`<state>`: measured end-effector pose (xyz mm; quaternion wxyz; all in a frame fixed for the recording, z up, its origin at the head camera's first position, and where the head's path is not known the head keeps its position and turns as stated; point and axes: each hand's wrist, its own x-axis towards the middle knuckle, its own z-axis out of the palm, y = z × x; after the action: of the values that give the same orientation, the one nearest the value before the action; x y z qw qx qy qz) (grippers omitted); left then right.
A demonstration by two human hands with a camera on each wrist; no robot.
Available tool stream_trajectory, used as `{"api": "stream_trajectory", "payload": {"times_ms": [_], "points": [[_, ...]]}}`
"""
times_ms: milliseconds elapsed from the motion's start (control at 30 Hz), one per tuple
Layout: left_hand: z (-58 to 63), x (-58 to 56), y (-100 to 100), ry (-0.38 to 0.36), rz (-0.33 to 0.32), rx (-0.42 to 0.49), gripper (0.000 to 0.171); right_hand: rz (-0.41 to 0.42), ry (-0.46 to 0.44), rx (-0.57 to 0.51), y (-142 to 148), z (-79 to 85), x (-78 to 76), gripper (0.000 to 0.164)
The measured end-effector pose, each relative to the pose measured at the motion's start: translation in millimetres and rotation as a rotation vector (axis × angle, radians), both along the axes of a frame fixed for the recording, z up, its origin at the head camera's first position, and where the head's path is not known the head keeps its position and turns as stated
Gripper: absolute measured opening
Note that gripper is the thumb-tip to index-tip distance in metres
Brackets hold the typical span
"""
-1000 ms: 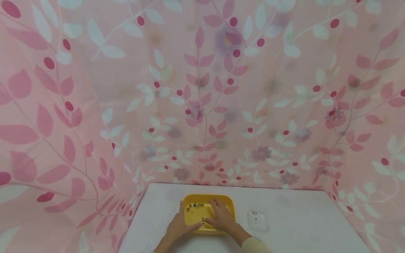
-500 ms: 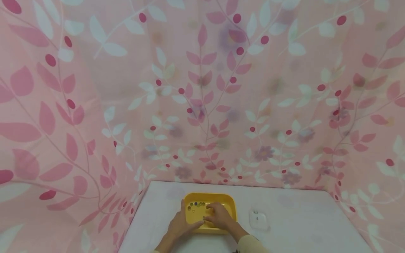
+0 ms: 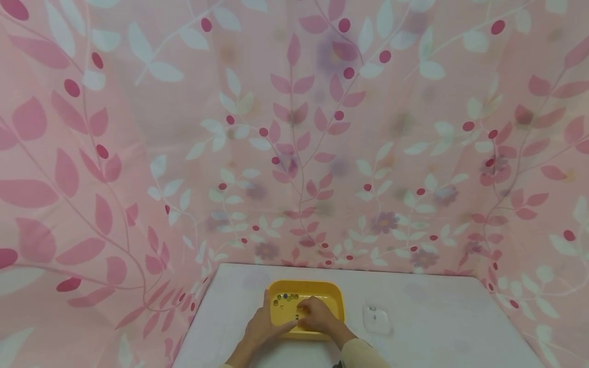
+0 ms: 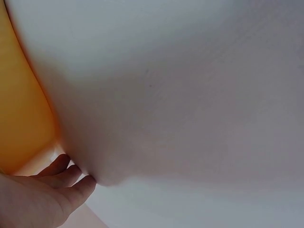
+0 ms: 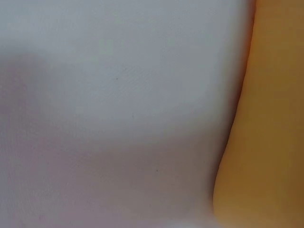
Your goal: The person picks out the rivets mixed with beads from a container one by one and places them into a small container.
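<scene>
A yellow plastic tray [image 3: 329, 289] stands on the white table. My left hand [image 3: 259, 324] grips its near left corner, thumb along the near rim and fingers down outside the left wall. In the left wrist view those fingers [image 4: 59, 179] bend beside the tray's wall. My right hand [image 3: 315, 315] is inside the tray with its fingers curled; I cannot tell whether it pinches anything. Tiny dark pieces [image 3: 297, 317] show between its fingertips and the left thumb. Several glass marbles [image 3: 285, 296], one of them blue, lie along the tray's far left side.
A small clear dish [image 3: 377, 321] with a few tiny pieces in it stands right of the tray on the white table [image 3: 437, 327]. Pink leaf-patterned curtains [image 3: 294, 153] hang behind and on both sides. Only table and the tray's wall [image 5: 266, 142] show in the right wrist view.
My right hand's spread fingers have curled in toward the palm, over the tray. My left hand keeps its hold at the corner. The marbles lie as before.
</scene>
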<state>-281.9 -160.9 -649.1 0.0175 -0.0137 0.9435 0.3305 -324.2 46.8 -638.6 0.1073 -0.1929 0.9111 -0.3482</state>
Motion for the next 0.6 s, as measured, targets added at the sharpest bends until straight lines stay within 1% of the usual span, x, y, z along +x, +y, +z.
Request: {"api": "stream_trajectory", "payload": {"times_ms": [200, 333, 467, 600], "points": [[-0.2, 3.7, 0.5, 0.010, -0.018, 0.013, 0.137, 0.000, 0.039, -0.016, -1.9, -8.0, 2.0, 0.030], [1.7, 6.4, 0.6, 0.020, -0.023, 0.018, 0.137, -0.005, 0.012, -0.033, -3.6, -9.2, 4.2, 0.028], [4.2, 6.9, 0.5, 0.029, -0.017, 0.011, 0.136, 0.020, -0.021, -0.048, -5.7, -6.0, 3.5, 0.025], [4.5, 5.2, 1.1, 0.020, -0.015, 0.017, 0.135, 0.067, -0.033, -0.045, -7.6, -2.0, 1.8, 0.013]]}}
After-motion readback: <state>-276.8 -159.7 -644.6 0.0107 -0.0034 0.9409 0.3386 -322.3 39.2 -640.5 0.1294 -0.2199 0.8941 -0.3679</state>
